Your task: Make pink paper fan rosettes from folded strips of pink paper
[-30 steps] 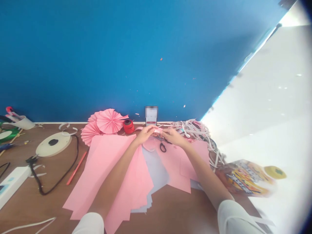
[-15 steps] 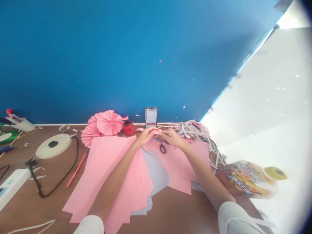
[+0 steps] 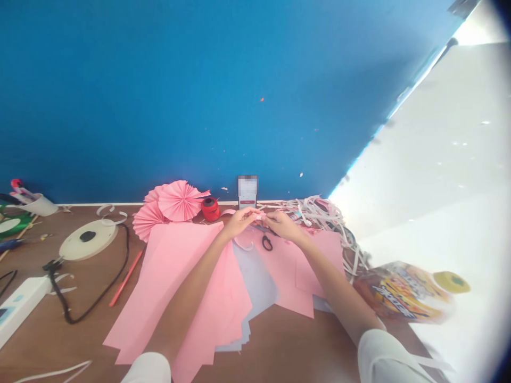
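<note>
Between my fingertips, over the back of the brown table, is a small piece of pink paper (image 3: pixel 259 217). My left hand (image 3: pixel 241 221) pinches its left end, and my right hand (image 3: pixel 282 224) pinches the right end; much of it is hidden by the fingers. Just below my right hand, scissors with black handles (image 3: pixel 267 243) lie on pink sheets (image 3: pixel 285 276), their blades mostly covered from sight. A fanned stack of pink paper (image 3: pixel 175 255) spreads under my left forearm, with pale blue-grey sheets (image 3: pixel 255 282) beside it. A curled pale strip (image 3: pixel 244 246) lies below the hands.
Pleated pink paper rosettes (image 3: pixel 183 201) and a red round object (image 3: pixel 210 209) stand near the blue wall. A phone (image 3: pixel 247 191) leans there. White strips (image 3: pixel 319 210) pile up at right, near a bottle (image 3: pixel 411 292). Leftward are a red pen (image 3: pixel 125 279), a white reel (image 3: pixel 88 239) and a power strip (image 3: pixel 24 303).
Both hands stay in nearly the same place, with only a slight shift of the fingers around the pink paper. Everything on the table lies as before.
</note>
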